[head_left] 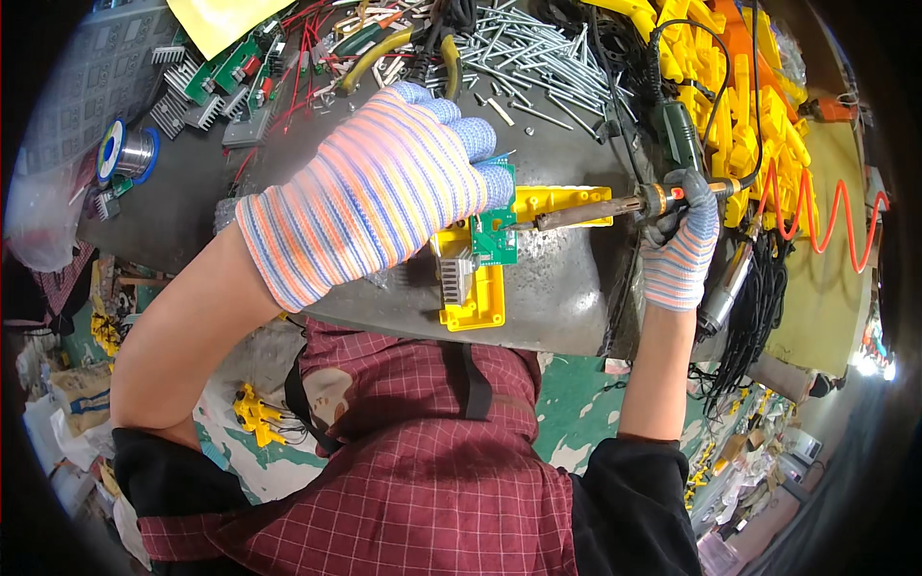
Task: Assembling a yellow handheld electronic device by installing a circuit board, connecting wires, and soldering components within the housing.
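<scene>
Both hands wear striped knitted gloves. In my right hand (682, 235) is a soldering iron (595, 210), gripped by its handle and pointing left. Its tip meets or nearly meets a green circuit board (496, 245). My left hand (384, 178) is closed at the board's upper edge, the fingertips pressed against it. A thin blue wire (501, 156) shows by those fingers; whether they pinch it too is hidden. A silver finned heat sink (455, 284) adjoins the board's lower left. Beneath lies a yellow plastic housing (488, 305) on the dark work surface (567, 278).
Long screws (528, 58) lie heaped at the back, beside yellow-handled pliers (379, 60). Boards with heat sinks (206, 86) and a solder spool (130, 154) are at left. Yellow housings (768, 125), a coiled red hose (845, 226) and black cables (754, 307) crowd the right.
</scene>
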A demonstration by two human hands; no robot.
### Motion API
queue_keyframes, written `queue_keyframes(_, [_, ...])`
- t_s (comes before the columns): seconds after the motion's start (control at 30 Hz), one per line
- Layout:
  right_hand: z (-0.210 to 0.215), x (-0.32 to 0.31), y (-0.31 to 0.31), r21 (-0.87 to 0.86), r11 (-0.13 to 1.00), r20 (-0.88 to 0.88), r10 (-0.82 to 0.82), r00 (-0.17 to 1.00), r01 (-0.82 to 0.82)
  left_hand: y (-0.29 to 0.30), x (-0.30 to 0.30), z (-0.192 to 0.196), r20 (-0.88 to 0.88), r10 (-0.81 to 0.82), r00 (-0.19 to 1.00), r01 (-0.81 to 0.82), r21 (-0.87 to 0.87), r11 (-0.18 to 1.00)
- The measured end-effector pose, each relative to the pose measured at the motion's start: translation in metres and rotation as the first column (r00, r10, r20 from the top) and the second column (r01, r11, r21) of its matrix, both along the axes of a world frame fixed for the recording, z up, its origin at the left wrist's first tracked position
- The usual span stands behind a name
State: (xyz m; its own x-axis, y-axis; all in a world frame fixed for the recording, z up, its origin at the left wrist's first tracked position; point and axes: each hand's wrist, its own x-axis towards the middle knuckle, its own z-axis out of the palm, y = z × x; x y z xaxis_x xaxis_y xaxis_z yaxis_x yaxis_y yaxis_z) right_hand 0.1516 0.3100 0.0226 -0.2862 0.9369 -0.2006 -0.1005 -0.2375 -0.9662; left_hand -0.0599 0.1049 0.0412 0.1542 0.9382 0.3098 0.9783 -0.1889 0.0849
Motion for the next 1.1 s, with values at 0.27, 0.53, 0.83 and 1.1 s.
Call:
queue_keyframes(0.27, [-0.005,0.005,0.004,-0.031,0.998,0.001,0.046,0.999,-0.046,0.001,0.002,0.005,0.035,0.003,0.999,-0.002,-0.022,1.0])
queue_keyframes(0.53, [-0.01,0.003,0.007,-0.055,0.995,-0.018,0.086,0.996,-0.087,0.0,0.001,0.006,0.027,-0.015,1.0,0.016,-0.026,1.0])
queue_keyframes(0.83, [-0.015,0.015,0.014,-0.07,0.983,-0.026,0.171,0.985,-0.172,-0.023,0.006,0.013,0.355,0.162,0.921,-0.126,-0.122,0.985])
queue_keyframes(1.1, [-0.016,0.006,0.01,-0.022,0.995,-0.028,0.096,0.995,-0.096,-0.035,0.017,-0.017,0.671,0.179,0.72,-0.388,0.175,0.905])
